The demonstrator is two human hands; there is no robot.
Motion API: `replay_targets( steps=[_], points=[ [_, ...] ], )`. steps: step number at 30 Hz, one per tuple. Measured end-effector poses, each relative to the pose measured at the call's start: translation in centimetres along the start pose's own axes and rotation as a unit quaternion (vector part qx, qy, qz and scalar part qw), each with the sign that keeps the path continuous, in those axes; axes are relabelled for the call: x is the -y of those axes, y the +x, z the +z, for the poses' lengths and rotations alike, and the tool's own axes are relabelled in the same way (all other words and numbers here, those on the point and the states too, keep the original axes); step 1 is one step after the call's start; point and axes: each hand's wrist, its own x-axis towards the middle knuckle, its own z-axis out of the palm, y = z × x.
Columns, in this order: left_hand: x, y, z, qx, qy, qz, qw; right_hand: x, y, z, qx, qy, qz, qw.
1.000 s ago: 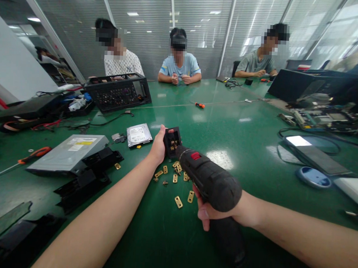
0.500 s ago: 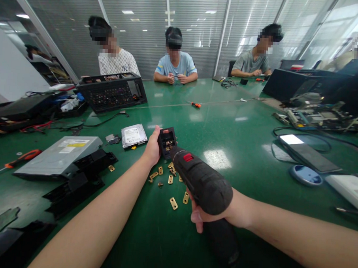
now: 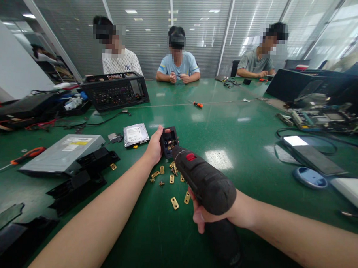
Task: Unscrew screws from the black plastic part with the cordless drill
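My left hand point(image 3: 155, 148) grips a small black box-like block point(image 3: 170, 142) from its left side, with brass-coloured fittings showing inside it. In my right hand point(image 3: 211, 214) is a black cordless drill point(image 3: 206, 180) with a red switch on top. The drill's chuck points at the lower right of the block; its tip is hidden, so I cannot tell if they touch. Beneath them, several small brass plates point(image 3: 174, 203) and a few screws point(image 3: 161, 184) lie scattered on the green table point(image 3: 139, 235). A hard drive point(image 3: 135, 135) lies left of my left hand.
On the left are a silver optical drive point(image 3: 62, 152), black plastic pieces point(image 3: 75, 188) and an orange-handled screwdriver point(image 3: 29, 155). A black computer case point(image 3: 115, 91) stands behind. To the right lie a phone point(image 3: 314, 155), a round blue-topped object point(image 3: 310, 178) and circuit boards point(image 3: 322, 116). Several people sit around the table.
The whole view has shifted slightly, so things appear a little further right. Both hands keep their hold on the block and the drill, with no clear movement between them.
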Motion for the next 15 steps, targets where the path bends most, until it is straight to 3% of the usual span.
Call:
replay_targets(
  steps=[15],
  points=[
    [0.3, 0.2, -0.1, 0.001, -0.01, 0.004, 1.0, -1.4, 0.0, -1.3, 0.035, -0.027, -0.016, 0.999]
  ],
)
